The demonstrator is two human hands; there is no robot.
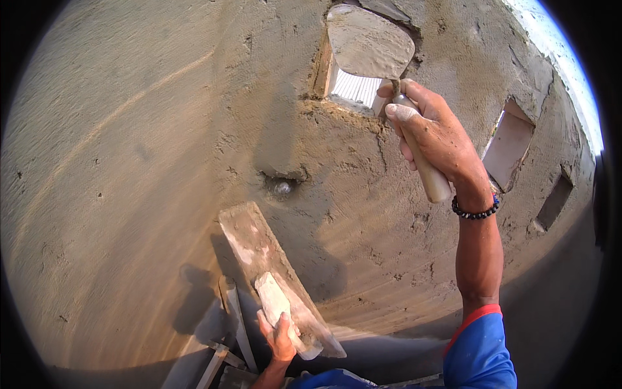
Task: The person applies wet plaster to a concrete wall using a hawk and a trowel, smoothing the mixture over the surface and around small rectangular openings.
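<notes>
My right hand [431,133] is closed round the wooden handle of a trowel [369,42], whose mortar-smeared blade is raised over a small square opening [346,84] in the plastered wall [129,162]. My left hand [278,337] grips the pale handle of a long rectangular float [246,227], smeared with grey and pinkish-white material, low in the middle of the view. A round hole [283,187] with something shiny inside sits in the wall just above the float. Whether the trowel blade touches the wall, I cannot tell.
Two more rectangular recesses [508,146] run along the right part of the rough plaster, with bright light beyond the upper right edge. Timber pieces and planks [233,318] lie below, beside my left hand. A shadowed area spreads along the lower right.
</notes>
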